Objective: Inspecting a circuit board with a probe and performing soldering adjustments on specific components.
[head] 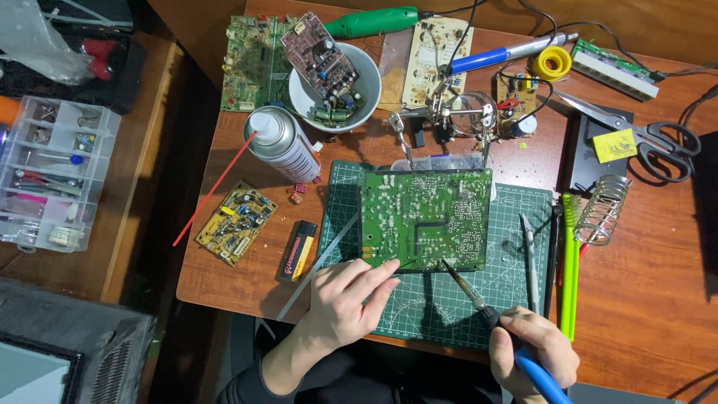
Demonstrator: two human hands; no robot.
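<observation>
Circuit board [425, 218], stiff, light, fragile, is steadied at the bottom edge by left hand [345, 299], fingers loose; soldering iron [479, 303] is gripped tight in right hand [532, 352].

Your tabletop [643, 299]: reddish wood, smooth. Cutting mat [434, 314]: matt green. Spray can [284, 146] at ten o'clock: glossy metal. Bowl [299, 93]: glazed white.
</observation>
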